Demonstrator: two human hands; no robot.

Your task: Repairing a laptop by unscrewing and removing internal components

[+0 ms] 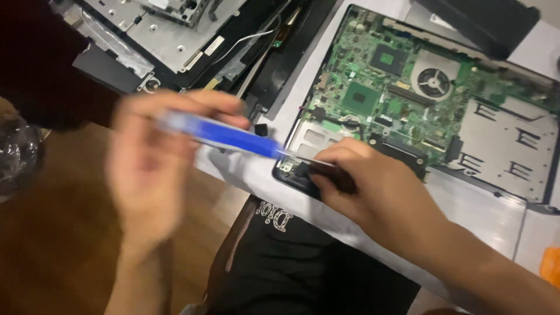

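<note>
Blurred, my left hand (154, 169) is clamped on a blue-handled screwdriver (233, 135); its tip meets the opened laptop's (496, 175) near corner at the desk's (490, 216) front edge, where my right hand (373, 184) pinches a small black part (303, 170).

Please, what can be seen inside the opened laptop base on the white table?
Inside the laptop base lie a green circuit board, a round fan and a grey metal plate. The right hand covers the near corner, where the screwdriver tip points, so that spot is hidden.
</note>
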